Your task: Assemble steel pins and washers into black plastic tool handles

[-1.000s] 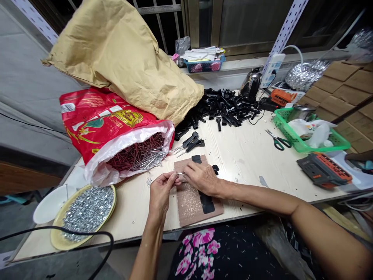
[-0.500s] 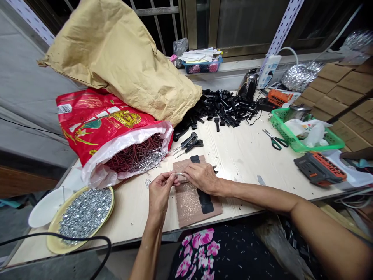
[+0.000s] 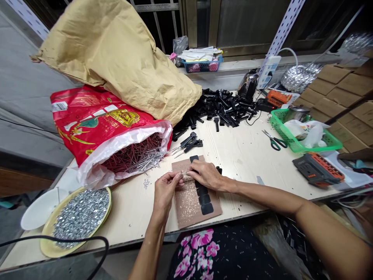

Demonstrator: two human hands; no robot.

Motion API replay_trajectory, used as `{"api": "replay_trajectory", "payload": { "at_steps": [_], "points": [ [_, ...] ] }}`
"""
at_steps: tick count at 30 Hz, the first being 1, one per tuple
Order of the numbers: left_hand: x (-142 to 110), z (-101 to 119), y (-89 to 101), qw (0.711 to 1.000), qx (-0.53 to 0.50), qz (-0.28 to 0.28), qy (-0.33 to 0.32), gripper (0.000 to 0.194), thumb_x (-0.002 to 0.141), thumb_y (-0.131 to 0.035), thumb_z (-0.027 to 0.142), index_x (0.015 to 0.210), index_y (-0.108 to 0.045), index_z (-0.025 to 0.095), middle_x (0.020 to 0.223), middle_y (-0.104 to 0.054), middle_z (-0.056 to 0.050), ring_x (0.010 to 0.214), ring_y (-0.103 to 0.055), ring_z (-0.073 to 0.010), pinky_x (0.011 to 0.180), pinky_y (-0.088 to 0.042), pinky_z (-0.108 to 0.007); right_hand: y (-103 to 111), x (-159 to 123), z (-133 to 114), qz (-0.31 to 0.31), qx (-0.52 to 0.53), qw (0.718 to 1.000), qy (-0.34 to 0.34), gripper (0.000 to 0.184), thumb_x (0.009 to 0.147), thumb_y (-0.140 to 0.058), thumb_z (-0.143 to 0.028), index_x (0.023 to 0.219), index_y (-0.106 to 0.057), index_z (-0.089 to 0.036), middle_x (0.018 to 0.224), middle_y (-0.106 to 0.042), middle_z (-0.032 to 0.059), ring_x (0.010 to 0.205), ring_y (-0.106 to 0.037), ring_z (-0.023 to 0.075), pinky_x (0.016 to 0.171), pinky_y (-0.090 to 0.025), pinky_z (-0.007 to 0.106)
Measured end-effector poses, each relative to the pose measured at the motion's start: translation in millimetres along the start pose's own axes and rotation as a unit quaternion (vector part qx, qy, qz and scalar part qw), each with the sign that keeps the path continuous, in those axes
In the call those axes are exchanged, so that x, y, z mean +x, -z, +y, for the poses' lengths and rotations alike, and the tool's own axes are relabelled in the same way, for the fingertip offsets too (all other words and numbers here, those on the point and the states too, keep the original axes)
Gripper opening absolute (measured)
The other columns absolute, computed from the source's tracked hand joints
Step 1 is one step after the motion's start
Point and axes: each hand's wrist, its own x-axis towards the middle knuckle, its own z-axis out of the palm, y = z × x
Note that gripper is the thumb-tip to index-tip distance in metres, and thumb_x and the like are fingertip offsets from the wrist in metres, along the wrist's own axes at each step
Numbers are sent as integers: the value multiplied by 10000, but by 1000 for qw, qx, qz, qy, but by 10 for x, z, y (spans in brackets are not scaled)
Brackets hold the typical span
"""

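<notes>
Over a brown board (image 3: 186, 214), my left hand (image 3: 166, 190) and my right hand (image 3: 206, 177) meet with fingers pinched. Between the fingertips runs a thin metal rod (image 3: 184, 174), one end at each hand. A black plastic piece (image 3: 219, 170) shows past the back of my right hand; whether the hand holds it I cannot tell. Black square pads (image 3: 206, 206) line the right part of the board, and pale crumbs dot its surface. Left of the board lie a few small washers (image 3: 146, 182). Black plastic parts with metal rods (image 3: 189, 144) lie behind the board.
A red bag (image 3: 90, 116) full of thin rods lies at left, under a big tan paper sack (image 3: 116, 50). A yellow bowl (image 3: 46, 249) holds small metal washers. Black plastic parts (image 3: 224, 109) are heaped behind. Scissors (image 3: 275, 142), a green basket (image 3: 300, 147) and a battery pack (image 3: 317, 171) are at right.
Both hands have shifted slightly to the right, still pinching the rod. The black piece beyond my right hand shows a blockier end. The view has moved a little.
</notes>
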Motion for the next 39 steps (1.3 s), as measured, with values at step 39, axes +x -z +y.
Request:
{"api": "replay_trajectory", "payload": {
  "at_steps": [39],
  "points": [
    [15,56,-233,998,-7,-49,34,350,592,-796,345,780,-644,92,583,-619,3,483,-544,-74,508,-421,-179,195,-196,94,-47,119,991,-39,268,964,-404,-311,829,-586,-167,754,-599,10,690,-525,114,634,-359,223]
  ]
}}
